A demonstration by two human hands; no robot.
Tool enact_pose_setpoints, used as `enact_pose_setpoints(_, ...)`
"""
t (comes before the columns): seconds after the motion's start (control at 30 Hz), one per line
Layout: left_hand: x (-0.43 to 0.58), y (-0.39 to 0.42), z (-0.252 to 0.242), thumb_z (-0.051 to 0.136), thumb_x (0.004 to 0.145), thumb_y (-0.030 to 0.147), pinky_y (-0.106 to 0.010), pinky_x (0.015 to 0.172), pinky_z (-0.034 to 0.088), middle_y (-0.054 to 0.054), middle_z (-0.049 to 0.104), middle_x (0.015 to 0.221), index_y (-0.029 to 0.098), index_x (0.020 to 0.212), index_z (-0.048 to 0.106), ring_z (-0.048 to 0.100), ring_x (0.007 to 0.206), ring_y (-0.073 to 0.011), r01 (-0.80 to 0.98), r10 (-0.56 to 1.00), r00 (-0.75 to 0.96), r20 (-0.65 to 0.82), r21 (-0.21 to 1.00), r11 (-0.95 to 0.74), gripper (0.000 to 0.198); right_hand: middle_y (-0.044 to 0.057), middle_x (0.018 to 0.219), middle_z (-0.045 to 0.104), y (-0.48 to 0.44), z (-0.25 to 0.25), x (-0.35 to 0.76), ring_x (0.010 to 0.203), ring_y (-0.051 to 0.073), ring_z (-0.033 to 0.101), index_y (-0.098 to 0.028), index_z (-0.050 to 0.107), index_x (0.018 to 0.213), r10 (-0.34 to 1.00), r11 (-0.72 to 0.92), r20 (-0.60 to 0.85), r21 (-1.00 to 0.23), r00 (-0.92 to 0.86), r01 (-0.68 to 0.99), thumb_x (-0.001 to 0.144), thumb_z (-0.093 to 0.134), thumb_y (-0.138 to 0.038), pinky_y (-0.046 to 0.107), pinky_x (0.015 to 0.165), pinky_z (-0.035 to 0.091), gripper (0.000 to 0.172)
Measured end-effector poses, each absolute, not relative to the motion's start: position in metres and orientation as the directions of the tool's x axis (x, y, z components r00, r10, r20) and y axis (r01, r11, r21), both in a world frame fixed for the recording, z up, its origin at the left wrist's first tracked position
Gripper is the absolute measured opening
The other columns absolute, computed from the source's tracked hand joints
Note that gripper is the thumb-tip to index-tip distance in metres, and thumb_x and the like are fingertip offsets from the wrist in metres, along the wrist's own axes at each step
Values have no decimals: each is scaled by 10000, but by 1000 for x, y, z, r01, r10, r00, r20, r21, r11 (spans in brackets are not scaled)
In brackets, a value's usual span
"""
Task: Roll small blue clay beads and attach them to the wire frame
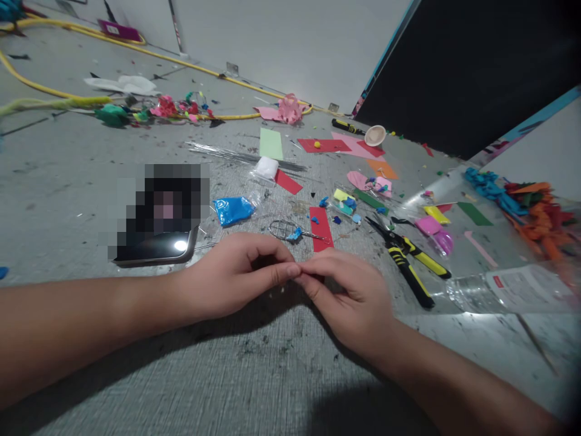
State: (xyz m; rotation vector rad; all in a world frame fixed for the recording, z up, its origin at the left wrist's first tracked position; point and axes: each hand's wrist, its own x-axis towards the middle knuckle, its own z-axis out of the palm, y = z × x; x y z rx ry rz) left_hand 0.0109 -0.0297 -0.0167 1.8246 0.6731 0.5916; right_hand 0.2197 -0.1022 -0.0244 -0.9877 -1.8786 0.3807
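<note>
One head-worn camera looks forward and down, close over the left hand (227, 275) and right hand (349, 297).

Yellow-black pliers (411, 261), phone (157, 248), blue bag (233, 210), plastic bottle (499, 289)

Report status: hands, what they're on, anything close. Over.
Left hand and right hand pinched together at the fingertips; anything held too small to see. Wire loop and red paper strip just beyond. Pliers right of right hand, apart.

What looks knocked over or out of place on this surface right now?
A clear plastic bottle lies on its side right of the pliers, and a paper cup at the far side is tipped over. Coloured paper scraps are strewn everywhere; nothing looks spilled.
</note>
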Motion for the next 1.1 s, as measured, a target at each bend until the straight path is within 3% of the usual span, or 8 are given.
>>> enact_pose_setpoints(0.2, 10, -29, -16, 674, 1011, 265, -214, 657, 524, 1, 785, 770, 177, 865, 789, 696, 707, -132, 137, 652, 751, 103, 942, -307, 206, 55, 886, 739, -101, -28, 223, 774, 117, 694, -129, 849, 984, 763, 636, 614, -657, -204, 403, 946, 788, -65, 234, 710, 592, 97)
enact_pose_setpoints(0.4, 9, -26, -16, 676, 1015, 252, -222, 714, 544, -13, 782, 799, 165, 911, 799, 705, 747, -138, 59, 542, 834, 105, 959, -277, 183, 52, 919, 710, -105, -27, 225, 799, 117, 675, -124, 854, 1035, 713, 689, 664, -606, -224, 398, 922, 811, -54, 236, 729, 602, 139)
enact_pose_setpoints(0.67, 10, -29, -14, 685, 1001, 238, -209, 652, 523, 7, 717, 739, 161, 823, 726, 656, 696, -120, 46, 617, 785, 58, 987, -152, 199, 59, 909, 739, -104, -25, 222, 794, 122, 693, -117, 847, 1053, 722, 676, 654, -596, -226, 434, 942, 788, -55, 233, 731, 613, 141)
enact_pose_setpoints(0.9, 12, -31, -12, 678, 994, 233, -188, 617, 507, 27, 698, 695, 169, 789, 719, 628, 656, -103, 66, 663, 746, 66, 983, -173, 219, 80, 876, 755, -103, -25, 220, 796, 136, 722, -102, 843, 1009, 727, 660, 658, -589, -199, 466, 938, 767, -40, 246, 758, 633, 122)
enact_pose_setpoints(1.1, 10, -29, -11, 720, 969, 226, -221, 689, 551, -1, 788, 761, 180, 833, 815, 701, 719, -132, 121, 677, 731, 87, 959, -255, 172, 58, 871, 763, -103, -24, 221, 760, 144, 711, -177, 839, 1004, 727, 658, 654, -576, -209, 485, 951, 742, -54, 281, 701, 631, 165)
